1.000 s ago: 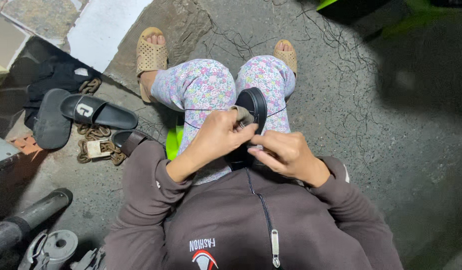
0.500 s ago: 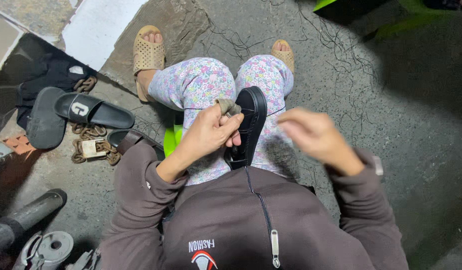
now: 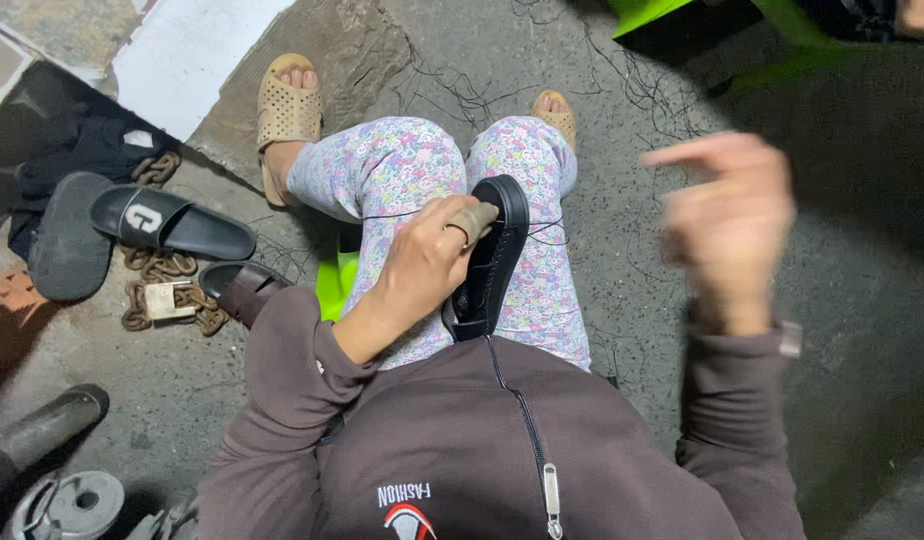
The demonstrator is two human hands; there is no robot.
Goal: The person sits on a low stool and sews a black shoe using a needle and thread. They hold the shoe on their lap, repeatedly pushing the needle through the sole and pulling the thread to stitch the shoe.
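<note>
L hand (image 3: 427, 262) round smooth black rubber slipper (image 3: 490, 258); R hand (image 3: 727, 225) aloft, blurred

right hand (image 3: 727, 225) lifted away from sandal (image 3: 490, 258)

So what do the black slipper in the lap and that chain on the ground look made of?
The black slipper gripped by the left hand looks like matte rubber or foam: a smooth moulded sole with a dull sheen. The brownish chain with a padlock looks like rusted metal, going by its brown, rough links.
</note>
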